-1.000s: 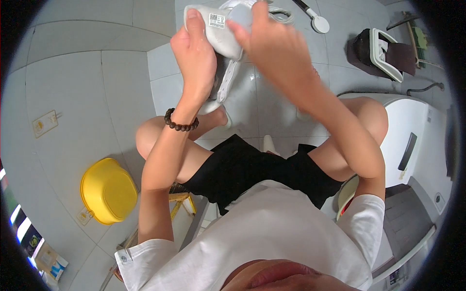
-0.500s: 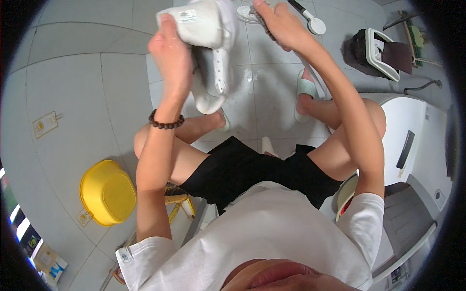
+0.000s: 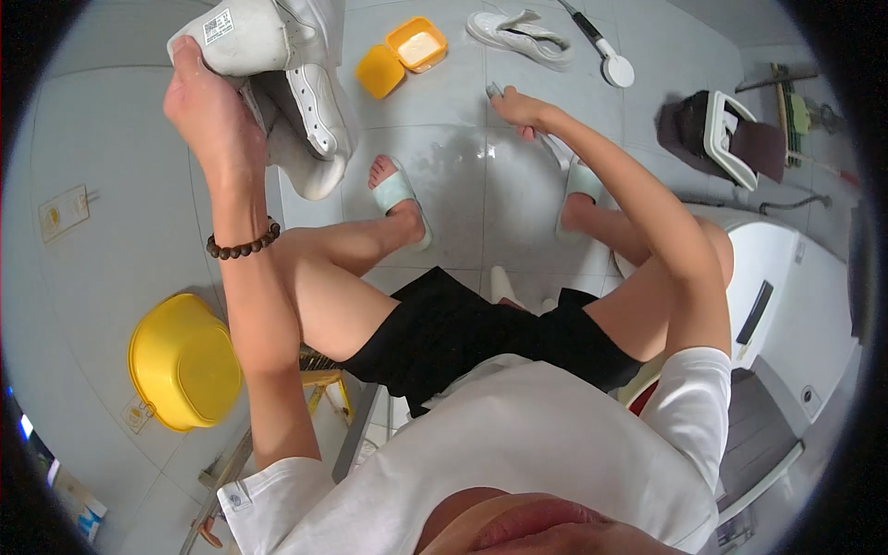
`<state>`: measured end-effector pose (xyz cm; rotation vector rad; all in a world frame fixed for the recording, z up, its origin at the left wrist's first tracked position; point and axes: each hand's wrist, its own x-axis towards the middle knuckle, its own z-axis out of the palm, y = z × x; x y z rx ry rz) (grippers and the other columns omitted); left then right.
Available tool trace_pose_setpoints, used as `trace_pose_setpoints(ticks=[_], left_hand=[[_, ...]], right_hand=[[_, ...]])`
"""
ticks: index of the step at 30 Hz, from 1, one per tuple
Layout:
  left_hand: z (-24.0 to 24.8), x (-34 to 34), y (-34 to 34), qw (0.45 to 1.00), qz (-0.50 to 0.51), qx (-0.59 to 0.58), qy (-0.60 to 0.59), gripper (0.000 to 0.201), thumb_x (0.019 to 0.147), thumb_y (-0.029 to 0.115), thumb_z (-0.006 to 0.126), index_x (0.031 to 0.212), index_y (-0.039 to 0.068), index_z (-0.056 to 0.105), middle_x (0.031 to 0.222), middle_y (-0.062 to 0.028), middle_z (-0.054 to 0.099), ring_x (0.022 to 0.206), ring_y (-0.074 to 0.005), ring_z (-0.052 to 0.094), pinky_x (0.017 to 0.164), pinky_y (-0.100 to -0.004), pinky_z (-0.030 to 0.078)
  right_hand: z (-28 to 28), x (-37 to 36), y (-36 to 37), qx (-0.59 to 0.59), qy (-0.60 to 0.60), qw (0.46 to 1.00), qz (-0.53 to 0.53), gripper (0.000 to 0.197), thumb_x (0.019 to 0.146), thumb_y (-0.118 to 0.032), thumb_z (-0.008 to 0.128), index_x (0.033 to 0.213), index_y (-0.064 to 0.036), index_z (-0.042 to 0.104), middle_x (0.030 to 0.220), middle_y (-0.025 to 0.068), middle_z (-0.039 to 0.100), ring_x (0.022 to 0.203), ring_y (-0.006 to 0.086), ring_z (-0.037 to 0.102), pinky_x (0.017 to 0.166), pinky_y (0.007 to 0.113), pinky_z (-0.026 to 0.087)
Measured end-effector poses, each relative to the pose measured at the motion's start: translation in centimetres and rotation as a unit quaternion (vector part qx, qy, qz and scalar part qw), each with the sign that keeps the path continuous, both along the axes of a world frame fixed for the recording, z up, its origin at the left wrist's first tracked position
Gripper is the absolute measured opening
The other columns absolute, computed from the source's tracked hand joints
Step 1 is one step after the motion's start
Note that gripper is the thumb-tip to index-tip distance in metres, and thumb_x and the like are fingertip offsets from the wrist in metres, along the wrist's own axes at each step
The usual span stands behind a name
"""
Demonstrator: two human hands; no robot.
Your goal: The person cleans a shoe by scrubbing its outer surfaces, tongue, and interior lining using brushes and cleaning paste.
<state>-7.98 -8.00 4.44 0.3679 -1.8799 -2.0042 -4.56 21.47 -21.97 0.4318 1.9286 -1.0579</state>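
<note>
My left hand (image 3: 213,120) is closed on a white sneaker (image 3: 319,102), its thumb pressed over the tongue beside a printed label. The shoe is off the floor at the upper left, its lace holes bare and its dark inside showing. My right hand (image 3: 521,109) is out over the tiles, closed around what looks like a brush with a pale handle (image 3: 556,150). The fingers hide most of it. The brush and the shoe are well apart. Between them, farther off, an orange box (image 3: 418,44) lies open with something white inside.
A white shoe-like item (image 3: 518,37) and a shower head (image 3: 617,70) lie on the wet tiles at the far side. A bin (image 3: 731,139) stands to the right, a white appliance (image 3: 777,268) nearer. A yellow basin (image 3: 185,363) hangs on the left wall.
My left hand has carried the shoe leftward, away from my right hand. My right hand has come slightly lower. The orange box has come into view.
</note>
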Motion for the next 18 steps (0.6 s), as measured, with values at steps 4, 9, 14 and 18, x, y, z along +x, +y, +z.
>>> trace_pose_setpoints(ticks=[4, 9, 14, 18], left_hand=[[0.1, 0.5, -2.3, 0.998, 0.042, 0.017, -0.042, 0.039, 0.106, 0.028, 0.051, 0.115, -0.008, 0.065, 0.107, -0.0100, 0.070, 0.097, -0.0181, 0.067, 0.086, -0.0340, 0.052], [-1.0, -0.4, -1.6, 0.994, 0.041, 0.083, -0.060, 0.037, 0.107, 0.027, 0.051, 0.120, -0.006, 0.063, 0.102, -0.0060, 0.068, 0.091, -0.0135, 0.062, 0.081, -0.0298, 0.050], [-1.1, 0.5, -1.9, 0.999, 0.030, 0.040, -0.017, 0.039, 0.110, 0.027, 0.046, 0.121, -0.007, 0.062, 0.114, -0.0114, 0.069, 0.103, -0.0189, 0.065, 0.094, -0.0349, 0.050], [-0.5, 0.7, -1.6, 0.999, -0.034, 0.033, -0.001, 0.044, 0.111, 0.029, 0.041, 0.125, -0.008, 0.060, 0.118, -0.0152, 0.069, 0.107, -0.0204, 0.066, 0.098, -0.0356, 0.050]], right_hand=[[-2.9, -6.8, -3.6, -0.008, 0.101, 0.986, 0.130, 0.066, 0.098, -0.025, 0.043, 0.145, 0.0164, 0.023, 0.095, 0.0356, 0.065, 0.071, 0.0442, 0.070, 0.065, 0.049, 0.057], [-10.8, -12.5, -5.5, 0.213, 0.307, 0.898, 0.232, 0.049, 0.101, -0.024, 0.046, 0.141, 0.0044, 0.037, 0.119, 0.0401, 0.063, 0.108, 0.0525, 0.066, 0.091, 0.055, 0.055], [-8.2, -15.3, -11.6, 0.261, 0.277, 0.885, 0.269, 0.031, 0.102, -0.015, 0.045, 0.126, -0.0027, 0.059, 0.125, 0.0251, 0.068, 0.114, 0.0408, 0.068, 0.097, 0.049, 0.055], [-10.6, -18.0, -8.9, 0.313, 0.241, 0.861, 0.321, 0.038, 0.105, -0.025, 0.044, 0.135, -0.0103, 0.062, 0.134, 0.0163, 0.067, 0.122, 0.0341, 0.066, 0.100, 0.046, 0.054]])
